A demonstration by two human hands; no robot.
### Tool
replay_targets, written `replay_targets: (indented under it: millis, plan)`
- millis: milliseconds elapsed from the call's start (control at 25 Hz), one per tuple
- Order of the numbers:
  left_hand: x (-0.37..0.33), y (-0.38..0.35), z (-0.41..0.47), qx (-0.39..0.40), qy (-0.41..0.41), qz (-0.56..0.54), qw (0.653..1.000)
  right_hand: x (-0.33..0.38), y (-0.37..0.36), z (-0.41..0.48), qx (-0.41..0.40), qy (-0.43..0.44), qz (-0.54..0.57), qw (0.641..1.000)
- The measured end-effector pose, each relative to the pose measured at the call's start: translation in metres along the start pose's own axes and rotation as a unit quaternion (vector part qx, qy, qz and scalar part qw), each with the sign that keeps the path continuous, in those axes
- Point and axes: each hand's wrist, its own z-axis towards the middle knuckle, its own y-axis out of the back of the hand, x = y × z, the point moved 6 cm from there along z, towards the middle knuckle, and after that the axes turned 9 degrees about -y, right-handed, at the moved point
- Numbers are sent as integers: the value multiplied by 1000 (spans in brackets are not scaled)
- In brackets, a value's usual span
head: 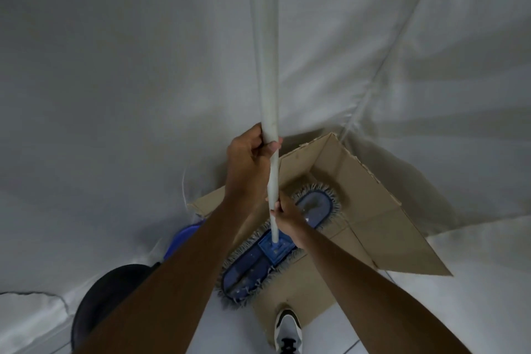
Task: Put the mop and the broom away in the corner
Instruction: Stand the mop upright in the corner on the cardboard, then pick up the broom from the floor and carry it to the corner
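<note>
at far left a dark round object (pixel 106 299) sits on the floor against the draped white sheeting (pixel 100 95), with a blue round thing (pixel 184 236) just beside it, so that side of the corner is already crowded. next, the left hand (pixel 250 164) is closed around the mop handle (pixel 268 66) high up, likely to steer the pole upright. the mop head (pixel 275 241), blue with grey fringe, lies flat on the flattened cardboard (pixel 359 210) that covers the floor here. just right of the pole and lower down, the right hand (pixel 287 218) is wrapped around the handle, close above the head, seemingly to plant it. the cardboard's raised flaps wall in the right side, leaving room mostly straight ahead toward the sheeting. a shoe (pixel 287 330) stands at the cardboard's near edge. no broom shows.
</note>
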Motion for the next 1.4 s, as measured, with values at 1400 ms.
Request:
replay_targets:
  millis: [1400]
  plan:
    - [-455,596,-380,-359,-65,660,657,399,-246,-706,-150,701,-88,692]
